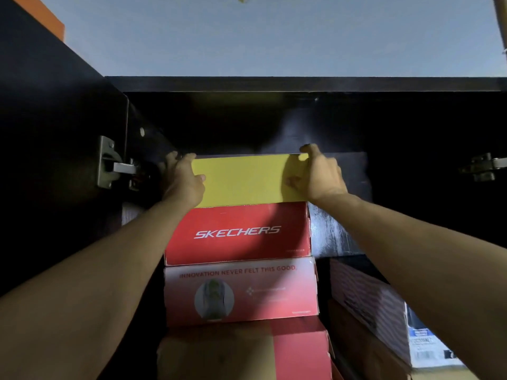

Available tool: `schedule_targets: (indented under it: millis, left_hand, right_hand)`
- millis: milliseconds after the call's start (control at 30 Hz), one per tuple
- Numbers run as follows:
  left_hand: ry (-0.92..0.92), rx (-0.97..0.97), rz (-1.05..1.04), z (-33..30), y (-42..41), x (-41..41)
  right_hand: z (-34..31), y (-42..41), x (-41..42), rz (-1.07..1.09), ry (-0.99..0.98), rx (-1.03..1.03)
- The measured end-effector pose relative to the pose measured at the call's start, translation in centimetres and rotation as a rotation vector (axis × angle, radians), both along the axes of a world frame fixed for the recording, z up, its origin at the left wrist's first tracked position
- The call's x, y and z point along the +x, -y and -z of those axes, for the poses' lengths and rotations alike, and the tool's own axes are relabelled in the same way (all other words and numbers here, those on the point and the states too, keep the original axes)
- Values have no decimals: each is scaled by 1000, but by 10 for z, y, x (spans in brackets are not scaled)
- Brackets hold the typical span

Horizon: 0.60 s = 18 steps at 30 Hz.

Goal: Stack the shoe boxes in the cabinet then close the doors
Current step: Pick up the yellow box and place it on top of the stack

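The person holds the yellow shoe box [244,181] at both ends, on top of a red Skechers box [238,233] inside the dark cabinet [301,85]. The left hand [184,179] grips the left end with curled fingers, and the right hand [318,174] grips the right end, fingers over the top edge. Below sits a pink box [241,292]. The left door [49,111] stands open, its hinge [109,163] showing.

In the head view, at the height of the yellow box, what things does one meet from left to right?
Left door hinge → left hand → yellow box → right hand → right door hinge.
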<state>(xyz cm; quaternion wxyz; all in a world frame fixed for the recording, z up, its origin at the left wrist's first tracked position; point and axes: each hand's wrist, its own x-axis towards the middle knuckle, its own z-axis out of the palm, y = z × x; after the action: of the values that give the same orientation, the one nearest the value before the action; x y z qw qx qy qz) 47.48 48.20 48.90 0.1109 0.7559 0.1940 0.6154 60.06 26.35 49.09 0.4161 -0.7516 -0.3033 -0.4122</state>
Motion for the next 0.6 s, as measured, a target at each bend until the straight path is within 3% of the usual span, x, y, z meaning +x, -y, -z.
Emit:
schedule_targets:
  millis: [100, 167, 600]
  left_hand:
    - [-80, 250, -164, 20, 2, 9]
    - [-174, 324, -139, 35, 4, 14]
    - [-587, 215, -110, 75, 13, 10]
  right_hand:
    - [15, -9, 2, -19, 58, -44]
    - [26, -13, 2, 10, 93, -147]
    - [42, 1, -12, -5, -200, -635]
